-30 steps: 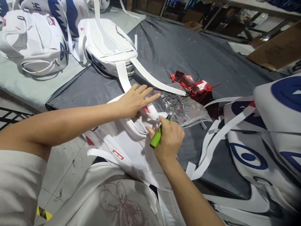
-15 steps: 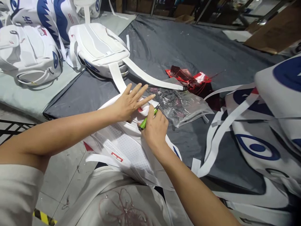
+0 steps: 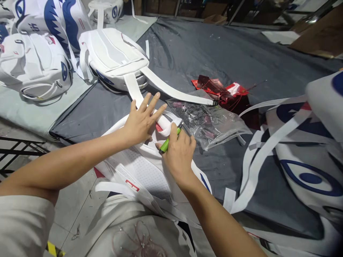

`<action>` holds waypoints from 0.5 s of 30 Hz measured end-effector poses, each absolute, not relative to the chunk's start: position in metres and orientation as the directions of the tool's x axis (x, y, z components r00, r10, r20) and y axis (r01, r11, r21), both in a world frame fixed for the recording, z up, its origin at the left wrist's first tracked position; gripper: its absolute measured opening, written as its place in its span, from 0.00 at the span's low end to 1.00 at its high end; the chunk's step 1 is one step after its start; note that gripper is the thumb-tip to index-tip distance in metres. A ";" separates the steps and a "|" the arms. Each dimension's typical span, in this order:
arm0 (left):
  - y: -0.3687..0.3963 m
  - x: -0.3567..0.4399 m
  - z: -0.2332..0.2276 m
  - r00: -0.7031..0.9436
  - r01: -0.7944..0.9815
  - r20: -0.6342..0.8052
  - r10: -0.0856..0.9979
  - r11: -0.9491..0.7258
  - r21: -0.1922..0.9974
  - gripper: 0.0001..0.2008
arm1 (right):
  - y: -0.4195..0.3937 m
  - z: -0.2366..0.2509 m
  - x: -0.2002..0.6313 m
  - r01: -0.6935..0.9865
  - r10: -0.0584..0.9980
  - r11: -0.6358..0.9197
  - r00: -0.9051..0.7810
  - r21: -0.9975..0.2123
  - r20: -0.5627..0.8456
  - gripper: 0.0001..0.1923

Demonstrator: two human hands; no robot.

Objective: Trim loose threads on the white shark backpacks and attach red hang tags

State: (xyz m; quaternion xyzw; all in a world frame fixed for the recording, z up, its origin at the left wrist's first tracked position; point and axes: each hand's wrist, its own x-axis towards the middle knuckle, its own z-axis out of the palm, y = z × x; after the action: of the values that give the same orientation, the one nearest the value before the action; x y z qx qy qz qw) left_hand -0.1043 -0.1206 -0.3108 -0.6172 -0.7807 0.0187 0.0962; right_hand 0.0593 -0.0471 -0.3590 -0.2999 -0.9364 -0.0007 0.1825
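Note:
A white backpack with a dotted mesh panel and a small red label lies in front of me, against my body. My left hand rests on its upper part, fingers spread apart, beside the white carry loop with a red patch. In my right hand is a slim green tool with black ends, held slantwise between thumb and fingers close above the bag. Its exact kind is unclear. The right fingers are curled around it, and part of the bag's top is hidden under both hands.
A second white backpack lies beyond, its straps trailing toward me. More bags stand at left and a stack at right. A clear plastic bag and red shiny scraps lie on the dark tablecloth.
My left hand has shifted slightly left, away from the right hand. The green tool stays in my right hand at nearly the same spot; the view has turned a little.

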 end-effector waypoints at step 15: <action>-0.131 -0.100 -0.303 -0.336 0.938 0.084 0.938 0.342 -0.062 0.56 | -0.026 -0.332 0.088 -0.017 0.192 0.771 -0.947 -0.636 0.258 0.12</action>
State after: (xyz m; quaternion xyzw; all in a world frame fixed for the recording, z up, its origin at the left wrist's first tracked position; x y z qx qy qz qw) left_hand -0.0996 -0.1310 -0.3032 -0.5737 -0.8174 0.0012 0.0524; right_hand 0.0878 -0.0265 -0.3320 -0.0473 -0.9281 0.3348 0.1559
